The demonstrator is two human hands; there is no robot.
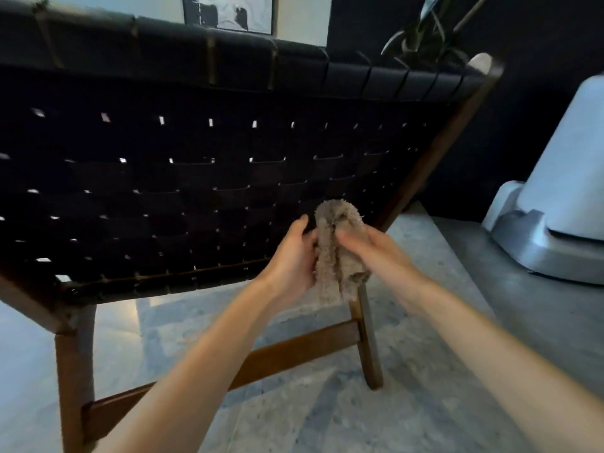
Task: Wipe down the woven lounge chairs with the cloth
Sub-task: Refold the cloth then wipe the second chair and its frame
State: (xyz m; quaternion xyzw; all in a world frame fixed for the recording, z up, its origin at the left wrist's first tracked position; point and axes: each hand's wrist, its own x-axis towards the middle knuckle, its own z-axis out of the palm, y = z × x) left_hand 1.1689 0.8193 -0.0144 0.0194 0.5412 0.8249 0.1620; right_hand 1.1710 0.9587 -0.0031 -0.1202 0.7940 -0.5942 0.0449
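A lounge chair with black woven straps on a dark wooden frame fills the left and middle of the view, seen from behind its backrest. A fluffy beige cloth is bunched upright in front of the backrest's lower right corner. My left hand grips the cloth's left side with curled fingers. My right hand holds the right side, fingers wrapped over the folds. Both hands are a little blurred. The cloth's lower end hangs below my palms.
The chair's wooden legs and crossbar stand on a pale marbled floor. A large white appliance sits on a grey step at right. A plant and a framed picture are behind the chair.
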